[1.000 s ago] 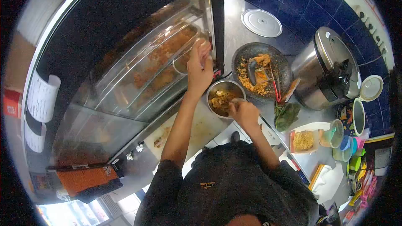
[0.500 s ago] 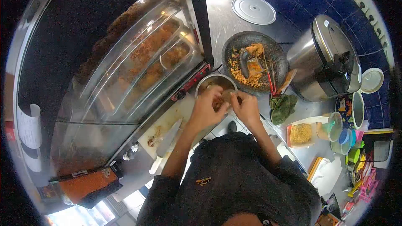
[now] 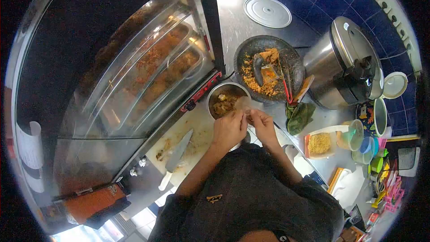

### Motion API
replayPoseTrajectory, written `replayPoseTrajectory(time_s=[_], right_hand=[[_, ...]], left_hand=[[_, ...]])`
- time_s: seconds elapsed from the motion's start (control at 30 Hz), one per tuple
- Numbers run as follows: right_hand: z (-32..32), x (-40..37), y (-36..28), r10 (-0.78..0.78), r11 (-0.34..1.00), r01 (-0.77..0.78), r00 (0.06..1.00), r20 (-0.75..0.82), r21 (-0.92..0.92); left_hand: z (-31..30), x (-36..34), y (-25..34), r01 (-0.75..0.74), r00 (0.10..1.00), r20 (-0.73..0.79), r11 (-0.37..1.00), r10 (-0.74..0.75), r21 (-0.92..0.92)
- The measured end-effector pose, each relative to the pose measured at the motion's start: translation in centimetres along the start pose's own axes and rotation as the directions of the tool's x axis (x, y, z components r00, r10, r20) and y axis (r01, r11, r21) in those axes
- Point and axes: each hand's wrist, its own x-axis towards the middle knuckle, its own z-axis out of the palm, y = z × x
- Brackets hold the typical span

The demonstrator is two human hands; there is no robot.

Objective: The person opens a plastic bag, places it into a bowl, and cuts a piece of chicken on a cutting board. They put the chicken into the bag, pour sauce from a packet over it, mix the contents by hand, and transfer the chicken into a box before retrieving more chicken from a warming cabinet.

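Just in front of a round metal bowl (image 3: pixel 209 103), my left hand (image 3: pixel 230 130) and my right hand (image 3: pixel 263 127) meet with fingers pinched together. Between them is a small translucent plastic bag (image 3: pixel 243 103), its pale body overlapping the bowl's right rim. Brown pieces of food (image 3: pixel 224 106) lie inside the bowl. To the left, a knife (image 3: pixel 178 152) with a white handle rests on a cutting board (image 3: pixel 190 141) stained with brown scraps. Behind the bowl stands a wide stone mortar (image 3: pixel 244 47) holding orange-brown crumbly food, a dark pestle (image 3: pixel 258 69) and red-handled tongs (image 3: pixel 285 83).
A glass display case (image 3: pixel 112 107) with food trays flanks the left side. On the right are a large steel cooker (image 3: pixel 329 69), a green cloth (image 3: pixel 300 118), a carton of yellow noodles (image 3: pixel 319 144) and several tubs. A round lid (image 3: pixel 268 12) lies at the back.
Both hands have drawn back from over the bowl towards my body and closer together. The food in the bowl now shows, and the translucent bag is more visible.
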Motion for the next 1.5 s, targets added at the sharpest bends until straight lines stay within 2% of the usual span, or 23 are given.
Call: replayPoseTrajectory(time_s=[0.03,0.07,0.13,0.17,0.2,0.23,0.37,0.47,0.53,0.77,0.97,1.03,1.07,1.13,1.17,1.2,1.23,1.27,1.3,1.37,1.4,1.47,1.5], right_hand=[[-0.3,0.0,0.4,0.103,0.975,-0.107,0.994,0.033,0.195],[-0.7,-0.1,0.4,0.103,0.975,-0.106,0.994,0.029,0.196],[-1.6,-0.3,0.5,0.120,0.988,-0.105,0.983,0.140,-0.109],[-1.2,-0.3,0.1,0.119,0.989,-0.105,0.984,0.135,-0.107],[-0.6,-0.1,-0.6,0.201,0.956,-0.223,0.972,0.126,0.192],[-0.1,-0.1,-1.0,0.279,0.823,-0.313,0.950,0.143,0.473],[-0.8,0.5,1.2,0.284,0.807,-0.306,0.951,0.123,0.506],[-0.6,0.0,0.7,0.270,0.870,-0.278,0.960,0.077,0.407],[-0.3,-0.1,0.2,0.286,0.833,-0.271,0.957,0.044,0.482],[-0.6,0.2,0.1,0.316,0.811,-0.331,0.942,0.115,0.482],[-1.0,0.1,-0.2,0.230,0.808,-0.298,0.954,0.194,0.508],[-3.2,0.5,3.3,0.227,0.849,-0.321,0.939,0.259,0.420],[-2.7,0.0,2.0,0.232,0.846,-0.330,0.935,0.268,0.418],[-1.0,-1.4,-2.3,0.349,0.913,-0.361,0.932,0.098,0.189],[-1.4,-1.4,-2.2,0.362,0.908,-0.377,0.925,0.115,0.180],[-2.3,-1.5,-2.0,0.245,0.969,-0.234,0.953,0.179,-0.079],[-2.6,-1.6,-1.8,0.145,0.948,-0.052,0.950,0.278,-0.315],[-2.0,-2.2,-3.4,0.025,0.882,0.098,0.967,0.254,-0.461],[-1.2,-2.7,-5.8,0.021,0.781,0.109,0.980,0.200,-0.616],[-1.1,-2.7,-7.3,-0.044,0.586,0.135,0.990,0.136,-0.799],[-0.7,-2.9,-8.2,-0.035,0.587,0.145,0.987,0.154,-0.796],[-0.1,-3.3,-9.9,-0.060,0.371,0.123,0.992,0.108,-0.921],[0.4,-3.7,-10.7,-0.057,0.369,0.132,0.991,0.119,-0.920]], left_hand=[[-0.4,0.0,0.4,-0.012,1.000,0.026,1.000,0.012,0.004],[-0.8,0.0,0.8,-0.023,0.998,0.052,1.000,0.023,0.007],[-1.3,-0.1,1.5,-0.048,0.996,0.078,0.999,0.047,0.001],[-1.4,-0.2,1.6,-0.071,0.992,0.103,0.997,0.071,-0.005],[-1.2,-0.3,1.5,-0.074,0.992,0.106,0.997,0.075,-0.007],[-0.9,-0.6,1.3,-0.079,0.990,0.115,0.996,0.082,-0.029],[-0.8,-0.8,1.1,-0.050,0.991,0.119,0.998,0.055,-0.041],[-1.0,-1.0,1.0,-0.055,0.989,0.134,0.998,0.060,-0.041],[-0.6,-1.4,0.7,-0.073,0.987,0.141,0.996,0.080,-0.053],[0.4,-2.8,0.5,-0.061,0.975,0.205,0.988,0.089,-0.138],[-0.2,-2.9,1.0,-0.007,0.978,0.209,0.994,0.029,-0.105],[-0.3,-2.8,1.0,-0.018,0.979,0.200,0.990,0.047,-0.143],[-0.4,-2.9,0.9,-0.030,0.979,0.192,0.983,0.065,-0.184],[-1.7,-3.0,1.0,-0.019,0.982,0.178,0.978,0.057,-0.209],[-2.3,-3.3,0.9,-0.017,0.985,0.165,0.970,0.058,-0.241],[-2.9,-3.8,0.2,0.008,0.987,0.160,0.972,0.030,-0.233],[-3.7,-4.7,-0.7,0.092,0.976,0.213,0.979,-0.052,-0.182],[-4.6,-5.9,-1.6,0.175,0.955,0.262,0.976,-0.137,-0.128],[-5.2,-7.5,-2.9,0.206,0.952,0.255,0.972,-0.171,-0.117],[-6.1,-11.1,-6.0,0.387,0.911,0.099,0.912,-0.401,0.136],[-7.0,-12.5,-6.9,0.403,0.904,0.089,0.904,-0.417,0.142],[-8.4,-14.9,-8.0,0.580,0.781,-0.002,0.726,-0.624,0.370],[-8.5,-15.8,-8.4,0.589,0.776,-0.009,0.719,-0.631,0.369]])
